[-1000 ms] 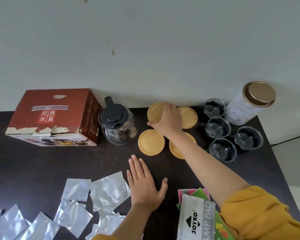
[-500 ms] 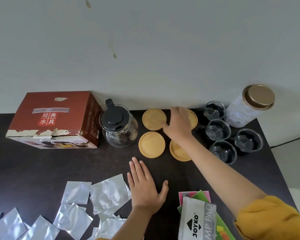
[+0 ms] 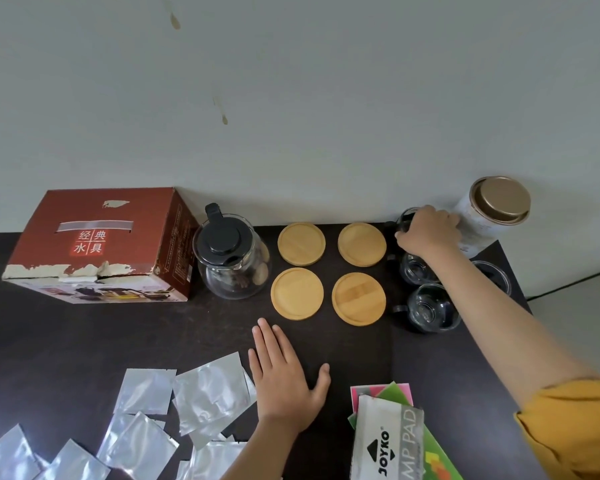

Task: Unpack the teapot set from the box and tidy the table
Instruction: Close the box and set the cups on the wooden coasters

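A red cardboard box (image 3: 97, 244) stood at the table's (image 3: 84, 341) far left against the wall, with the glass teapot (image 3: 231, 256) and its black lid just beside it. Silver foil sachets (image 3: 208, 393) lay scattered near the front edge. The left hand (image 3: 284, 372) rested flat on the dark table, fingers straight and spread. Four round wooden coasters (image 3: 297, 293) sat in a square, apart from one another. A Joyko stamp pad packet (image 3: 387, 441) lay on coloured paper. The right hand (image 3: 426, 232) curled over the rearmost glass cup (image 3: 407, 218), gripping its rim; other glass cups (image 3: 428, 308) stood nearer, beside a gold-lidded canister (image 3: 496, 209)
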